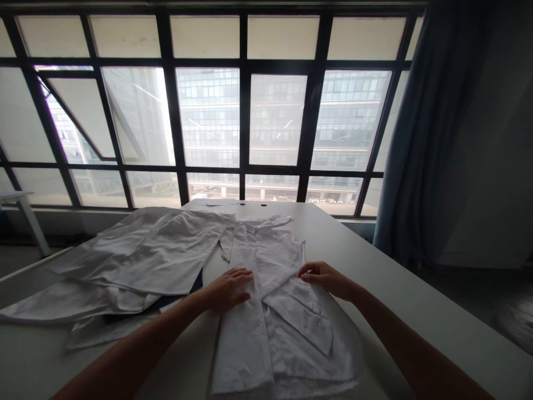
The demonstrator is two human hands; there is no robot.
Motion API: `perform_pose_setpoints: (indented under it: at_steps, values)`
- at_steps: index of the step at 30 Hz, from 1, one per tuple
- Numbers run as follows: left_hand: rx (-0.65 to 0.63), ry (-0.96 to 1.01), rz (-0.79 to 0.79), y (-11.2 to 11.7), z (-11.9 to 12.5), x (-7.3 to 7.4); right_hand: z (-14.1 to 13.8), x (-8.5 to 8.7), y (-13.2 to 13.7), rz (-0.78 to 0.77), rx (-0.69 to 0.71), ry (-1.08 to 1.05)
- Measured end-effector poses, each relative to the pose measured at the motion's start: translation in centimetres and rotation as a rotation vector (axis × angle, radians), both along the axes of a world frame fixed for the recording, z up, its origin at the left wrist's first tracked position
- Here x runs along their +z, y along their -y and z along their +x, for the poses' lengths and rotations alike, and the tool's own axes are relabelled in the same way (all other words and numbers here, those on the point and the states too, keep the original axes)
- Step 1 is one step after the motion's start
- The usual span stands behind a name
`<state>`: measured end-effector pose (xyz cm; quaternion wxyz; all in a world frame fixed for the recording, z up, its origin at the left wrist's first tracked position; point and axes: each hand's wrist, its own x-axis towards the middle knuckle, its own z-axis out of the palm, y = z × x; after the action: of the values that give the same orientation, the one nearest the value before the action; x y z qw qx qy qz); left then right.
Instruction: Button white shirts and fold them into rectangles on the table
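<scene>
A white coat [245, 350] lies lengthwise on the table in front of me, its left side folded into a long straight panel. One of its sleeves [303, 316] is laid slantwise across the right half. My left hand [228, 289] rests flat on the folded panel, fingers stretched out and apart. At the coat's right edge, my right hand [327, 278] has thumb and forefinger pinched together on the cloth. The coat's lower end is wrinkled and spreads towards me.
More white garments [154, 250] lie loosely heaped to the left, with dark cloth [158, 305] showing beneath. The white table [353, 250] runs towards a wall of windows [208, 116]. A blue curtain [420, 166] hangs at the right, and another table [29, 216] stands far left.
</scene>
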<state>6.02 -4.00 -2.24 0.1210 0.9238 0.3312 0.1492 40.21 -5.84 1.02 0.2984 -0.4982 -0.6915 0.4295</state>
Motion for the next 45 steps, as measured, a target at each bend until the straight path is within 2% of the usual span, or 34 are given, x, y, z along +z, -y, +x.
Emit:
perform_pose_setpoints:
  at_steps: [4,9,13,17,21,24,27,29,30,34,36,41,45]
  values:
    - [-0.01,-0.087,-0.028,-0.4,-0.3,-1.5,-3.3,0.3,0.1,-0.047,0.003,0.072]
    - [-0.031,-0.081,-0.06,-0.5,-0.5,-1.9,-8.0,0.2,-0.1,-0.066,0.073,0.169]
    - [-0.036,-0.08,-0.054,-0.8,-0.6,-2.1,-10.3,-0.6,0.1,-0.07,0.129,0.203]
    - [-0.037,-0.087,-0.06,-0.7,-0.6,-2.1,-10.5,-1.1,0.7,-0.199,0.275,0.146]
    - [-0.028,-0.088,-0.062,-0.5,-0.5,-1.8,-9.3,-0.3,1.4,-0.372,0.406,0.1]
    - [-0.024,-0.114,-0.062,-0.4,-0.4,-1.6,-8.9,0.4,1.9,-0.497,0.565,0.123]
    - [-0.031,-0.142,-0.057,-0.2,-0.4,-1.3,-8.9,0.4,2.2,-0.558,0.701,0.197]
    - [-0.045,-0.16,-0.052,-0.1,-0.4,-1.2,-8.9,0.2,2.1,-0.506,0.715,0.241]
    - [-0.058,-0.17,-0.051,0.1,-0.5,-1.1,-8.8,0.0,2.0,-0.423,0.682,0.26]
    - [-0.098,-0.194,-0.038,0.8,-0.4,-0.8,-8.5,-0.7,1.5,0.106,0.422,0.39]
    - [-0.107,-0.203,-0.018,1.2,-0.2,-0.7,-8.3,-1.0,1.2,0.245,0.359,0.459]
    - [-0.033,-0.177,0.106,0.8,1.4,0.2,-8.6,-1.7,1.0,0.374,0.341,0.506]
    - [-0.079,-0.214,0.185,-0.8,2.9,1.3,-8.9,-1.9,1.1,0.415,0.325,0.52]
